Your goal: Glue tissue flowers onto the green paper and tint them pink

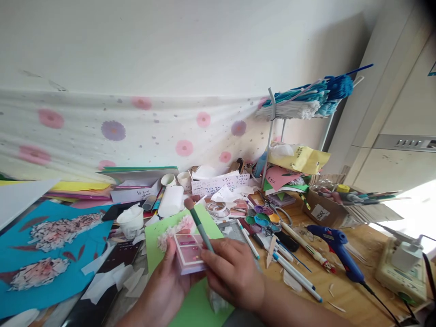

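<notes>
My left hand (pixel 166 288) grips a small white-rimmed makeup palette (pixel 189 255) with pink compartments, thumb along its left edge. My right hand (pixel 236 274) is closed round the green handle of a makeup brush (pixel 200 227). The brush's brown bristles point up and away from me, and the fingers touch or nearly touch the palette's right side. Under both hands lies a light green sheet (pixel 155 261), partly hidden. On it a cluster of pale pink paper shreds (pixel 185 223) shows just beyond the palette.
To the left, blue paper (pixel 88 236) bears two shred clusters and painted leaves. A white cup (pixel 131 222) stands nearby. At right are markers (pixel 296 272), a paint palette (pixel 262 219), a blue glue gun (pixel 335 245), a cardboard box (pixel 322 211) and a power strip (pixel 397 279).
</notes>
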The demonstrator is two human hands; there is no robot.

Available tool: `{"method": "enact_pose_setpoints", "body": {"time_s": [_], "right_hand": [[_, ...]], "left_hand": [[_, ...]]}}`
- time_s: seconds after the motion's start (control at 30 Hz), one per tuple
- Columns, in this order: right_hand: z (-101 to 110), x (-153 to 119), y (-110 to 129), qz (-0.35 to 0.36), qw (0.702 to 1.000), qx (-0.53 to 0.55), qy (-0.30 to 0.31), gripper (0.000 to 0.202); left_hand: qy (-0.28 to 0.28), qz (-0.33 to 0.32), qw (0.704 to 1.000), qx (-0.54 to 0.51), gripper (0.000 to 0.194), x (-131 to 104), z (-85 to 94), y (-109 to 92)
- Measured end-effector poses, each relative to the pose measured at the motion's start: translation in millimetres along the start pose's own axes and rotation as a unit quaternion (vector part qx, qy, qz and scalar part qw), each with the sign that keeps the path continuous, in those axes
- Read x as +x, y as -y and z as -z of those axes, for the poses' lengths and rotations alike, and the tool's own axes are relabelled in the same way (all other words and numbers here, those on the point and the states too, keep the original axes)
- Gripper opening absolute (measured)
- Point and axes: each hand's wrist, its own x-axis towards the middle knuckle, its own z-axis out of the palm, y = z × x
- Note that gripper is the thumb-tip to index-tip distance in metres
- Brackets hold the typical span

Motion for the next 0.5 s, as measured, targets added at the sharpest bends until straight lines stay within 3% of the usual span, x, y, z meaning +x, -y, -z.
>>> {"method": "enact_pose_setpoints", "body": {"time_s": [0.1, 0.17, 0.23, 0.37, 0.5], "right_hand": [[16, 7, -31, -0.046, 0.997, -0.052, 0.018, 0.023], [27, 16, -65, -0.125, 0.979, -0.117, 0.109, 0.023], [34, 24, -103, -0.217, 0.916, -0.224, 0.252, 0.028], [26, 27, -166, -0.275, 0.864, -0.275, 0.321, 0.027], [7, 15, -195, -0.324, 0.818, -0.277, 0.385, 0.028]], "left_hand": [[-0.020, -0.027, 0.993, 0.112, 0.059, -4, 3.4, -14], [-0.077, -0.074, 0.977, 0.183, 0.058, -9, 6.3, -32], [-0.121, -0.120, 0.961, 0.220, 0.056, -18, 11.2, -49], [-0.184, -0.077, 0.948, 0.246, 0.048, -39, 31.0, -60], [-0.238, -0.039, 0.942, 0.234, 0.041, -59, 59.4, -47]]}}
